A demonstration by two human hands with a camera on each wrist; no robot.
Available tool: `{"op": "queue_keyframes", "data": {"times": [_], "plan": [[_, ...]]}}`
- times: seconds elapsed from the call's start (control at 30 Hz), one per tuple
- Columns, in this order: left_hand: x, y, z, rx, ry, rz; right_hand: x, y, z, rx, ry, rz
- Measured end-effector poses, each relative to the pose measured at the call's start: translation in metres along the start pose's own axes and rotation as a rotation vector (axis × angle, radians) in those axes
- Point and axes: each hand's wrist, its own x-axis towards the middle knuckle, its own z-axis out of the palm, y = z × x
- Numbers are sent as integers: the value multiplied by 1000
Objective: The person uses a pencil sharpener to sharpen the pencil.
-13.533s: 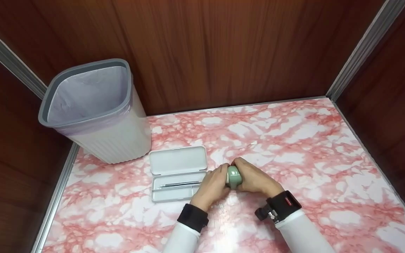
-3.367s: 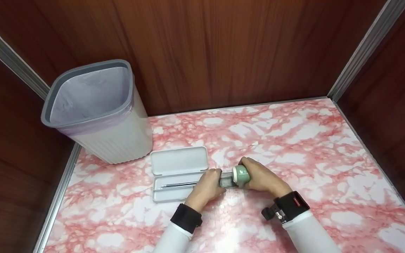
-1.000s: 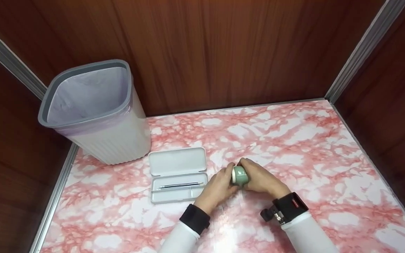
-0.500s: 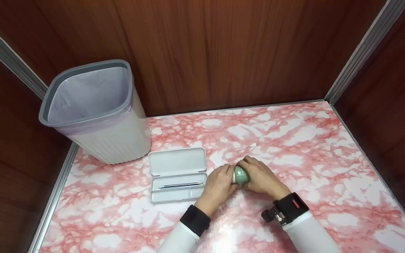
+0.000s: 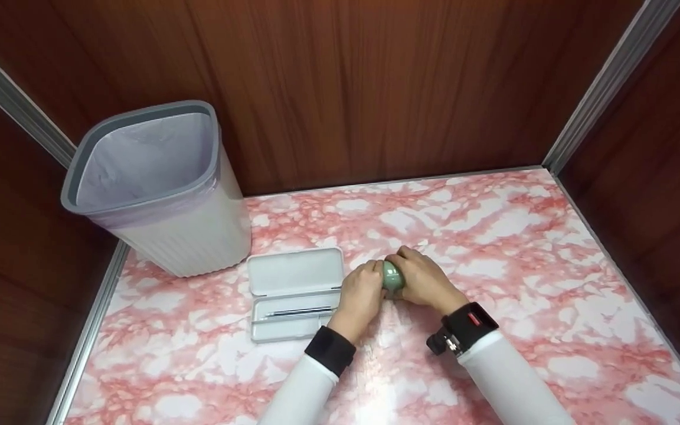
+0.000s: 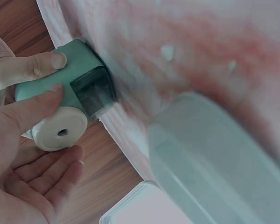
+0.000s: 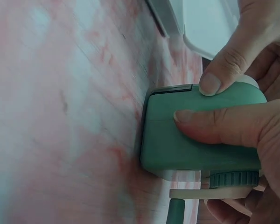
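Observation:
Both hands hold a green pencil sharpener (image 5: 393,276) just above the marbled tabletop. My left hand (image 5: 360,295) grips its left side; in the left wrist view its thumb presses the green body beside a cream round face (image 6: 60,129) with a pencil hole. A clear shavings drawer (image 6: 94,92) sits in the body. My right hand (image 5: 430,280) holds the other side, its thumb flat on the casing in the right wrist view. Below that thumb show the crank arm (image 7: 214,192) and its green knob (image 7: 176,211).
An open pale pencil case (image 5: 296,271) lies left of the hands, with slim dark pencil-like sticks (image 5: 301,311) in its tray. Behind it stands a lined trash bin (image 5: 198,230). Wood-grain panels (image 5: 375,88) wall the table on three sides.
At 3.4 s ago the clear drawer showed outside the sharpener at the left hand; now it is in the body. Since half a second ago, both hands have moved slightly forward and left with the sharpener.

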Motion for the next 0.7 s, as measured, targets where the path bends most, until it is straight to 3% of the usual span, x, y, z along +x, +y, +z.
{"op": "queue_keyframes", "data": {"times": [0.4, 0.7], "plan": [[21, -5, 4, -64, 20, -142, 24, 6, 5, -19, -10, 7], [24, -8, 3, -63, 13, -118, 25, 3, 1, -114, -48, 49]]}}
